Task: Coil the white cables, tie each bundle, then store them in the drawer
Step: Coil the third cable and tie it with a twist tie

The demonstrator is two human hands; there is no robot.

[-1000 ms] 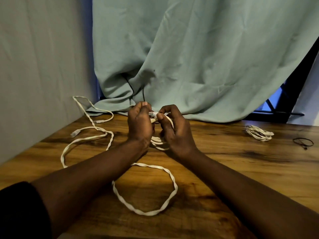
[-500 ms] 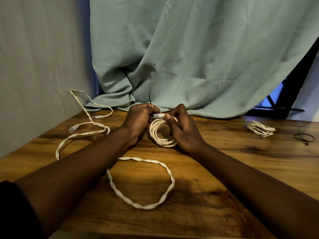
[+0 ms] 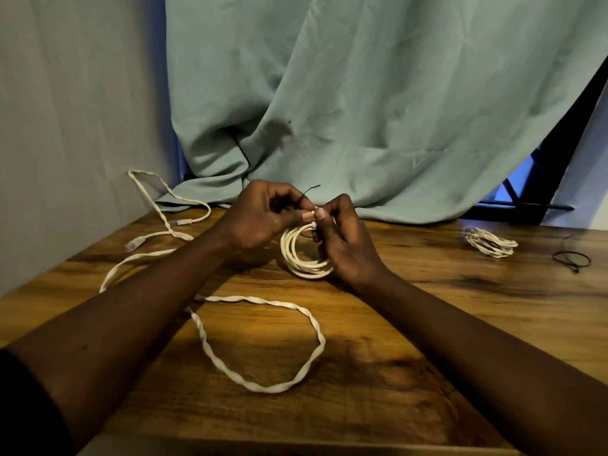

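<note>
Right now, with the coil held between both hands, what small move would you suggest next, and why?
Probably pass the black tie round the top of the coil and cinch it. The left hand pinches the tie, its free end sticking up, the right hand pinches the coil's top, and the strands look unbound, so they could spring apart.

Dim, cool light over the desk [image 3: 493,284], a warm sheen at its centre — soft shadows pool beneath the forearms [image 3: 460,340]. Blue glow shows through the window gap [image 3: 519,189] at right. Wide-angle lens bends the edges; detail soft.
</note>
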